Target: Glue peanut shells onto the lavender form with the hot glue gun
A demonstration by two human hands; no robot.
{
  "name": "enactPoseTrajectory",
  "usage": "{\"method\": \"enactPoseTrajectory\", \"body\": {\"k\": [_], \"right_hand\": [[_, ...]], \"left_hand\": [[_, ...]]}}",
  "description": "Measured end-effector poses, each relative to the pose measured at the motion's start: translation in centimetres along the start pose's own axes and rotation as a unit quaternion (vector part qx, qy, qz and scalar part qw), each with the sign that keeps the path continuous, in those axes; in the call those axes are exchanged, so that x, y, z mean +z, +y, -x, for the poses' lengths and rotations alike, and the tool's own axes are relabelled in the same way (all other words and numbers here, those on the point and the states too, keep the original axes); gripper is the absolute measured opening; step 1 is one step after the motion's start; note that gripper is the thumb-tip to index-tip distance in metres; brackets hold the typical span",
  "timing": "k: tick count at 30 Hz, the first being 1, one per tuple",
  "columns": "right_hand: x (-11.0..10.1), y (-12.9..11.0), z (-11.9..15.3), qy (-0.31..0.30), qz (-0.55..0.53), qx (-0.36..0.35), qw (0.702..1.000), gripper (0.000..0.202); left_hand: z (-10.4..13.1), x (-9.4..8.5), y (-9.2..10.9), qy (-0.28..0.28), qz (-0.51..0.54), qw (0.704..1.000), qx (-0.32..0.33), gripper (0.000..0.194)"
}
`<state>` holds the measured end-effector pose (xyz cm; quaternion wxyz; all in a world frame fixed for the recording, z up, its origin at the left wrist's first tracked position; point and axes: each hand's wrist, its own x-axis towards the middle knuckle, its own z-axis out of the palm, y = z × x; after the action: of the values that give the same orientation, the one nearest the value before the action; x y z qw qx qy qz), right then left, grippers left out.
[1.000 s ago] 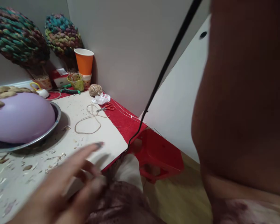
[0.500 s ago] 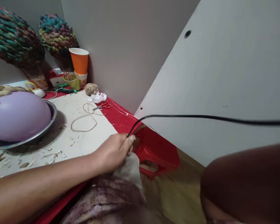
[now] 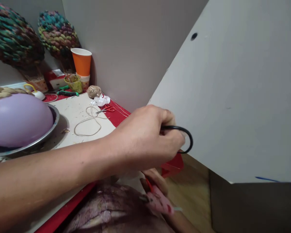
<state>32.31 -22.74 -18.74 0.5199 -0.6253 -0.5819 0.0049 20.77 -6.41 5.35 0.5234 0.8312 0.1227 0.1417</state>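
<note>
My left hand (image 3: 157, 139) reaches across the middle of the view, closed on a black cord (image 3: 190, 139) that loops out past its fingers. Below it, partly hidden by the left hand, my right hand (image 3: 157, 179) is closed around what looks like a pink hot glue gun (image 3: 160, 201) with an orange trigger and a pale stick poking from its back. The glue gun is a little blurred, close to my patterned clothing. To the left, a lilac balloon (image 3: 21, 119) with tan pieces on top rests in a metal basin (image 3: 54, 121).
On the table's pale sheet (image 3: 72, 113) lie looped twine (image 3: 87, 134), red-handled scissors (image 3: 109, 108) and a twine ball (image 3: 94, 91). An orange cup (image 3: 81, 63) and two colourful shell-covered trees (image 3: 58, 35) stand behind. A white panel (image 3: 244, 97) slants at right; a red stool (image 3: 173, 165) is below.
My left hand has moved right and up with the cord, which now curls in a loop. My right hand has come into view with the glue gun. A dark rounded shape at lower right has gone.
</note>
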Motion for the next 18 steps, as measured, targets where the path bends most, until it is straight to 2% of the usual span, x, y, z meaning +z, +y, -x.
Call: {"method": "enactPoseTrajectory", "body": {"k": [2,5,8,11,13,15,18], "right_hand": [[1.5,2.3,0.5,-0.021,-0.004,0.011,1.0,0.026],[4.0,4.8,0.4,-0.065,-0.027,0.01,0.997,0.034],[6.5,5.4,-0.1,-0.13,-0.052,0.007,0.99,0.031],[7.8,4.9,-0.5,-0.164,-0.059,0.014,0.985,0.023],[7.4,4.5,-0.5,-0.165,-0.055,0.016,0.985,0.023],[6.1,4.1,-0.3,-0.148,-0.046,0.015,0.988,0.023],[3.3,3.3,-0.1,-0.099,-0.031,0.008,0.995,0.035]], "left_hand": [[-0.8,0.5,0.1,0.009,0.014,0.999,-0.029,0.002],[-2.1,0.9,0.0,0.007,0.06,0.996,-0.064,0.014],[-3.1,1.2,0.2,-0.021,0.091,0.993,-0.073,0.008],[-3.5,1.5,0.9,-0.045,0.108,0.99,-0.079,0.006],[-3.4,1.5,1.4,-0.054,0.119,0.988,-0.078,0.006],[-2.9,1.2,1.7,-0.053,0.139,0.985,-0.082,0.006],[-1.2,0.3,1.3,-0.011,0.153,0.984,-0.092,0.013]]}}
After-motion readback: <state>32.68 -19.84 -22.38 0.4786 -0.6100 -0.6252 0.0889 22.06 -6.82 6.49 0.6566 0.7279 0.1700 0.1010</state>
